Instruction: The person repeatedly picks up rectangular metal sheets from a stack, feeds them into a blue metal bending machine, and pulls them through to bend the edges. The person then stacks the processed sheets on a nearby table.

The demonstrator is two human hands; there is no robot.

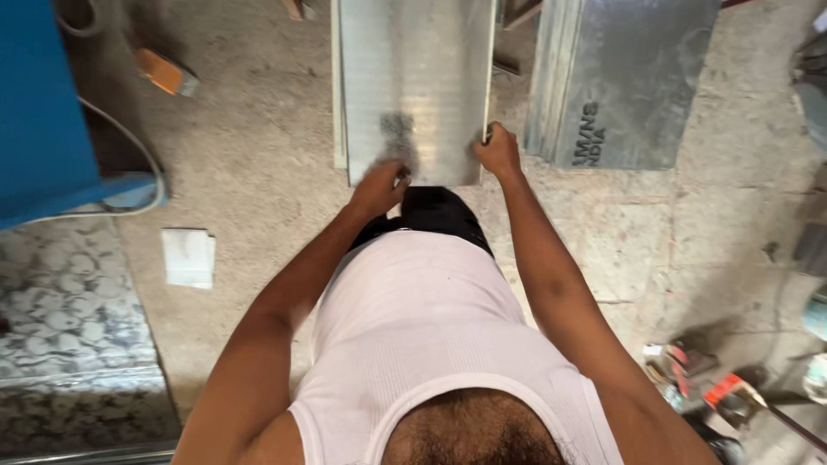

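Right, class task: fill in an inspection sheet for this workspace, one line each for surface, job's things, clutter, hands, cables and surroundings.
Surface: rough concrete floor, dusty.
Job's things: long metal sheet lying on the floor, with a dark smudge near its close end.
Clutter: white pad; orange block; small tools and boxes at lower right.
Hands: left hand blurred on the sheet's near end; right hand grips its right edge.
Cables: pale cable curving beside the blue unit.
Surroundings: second grey sheet to the right; patterned slab at left.
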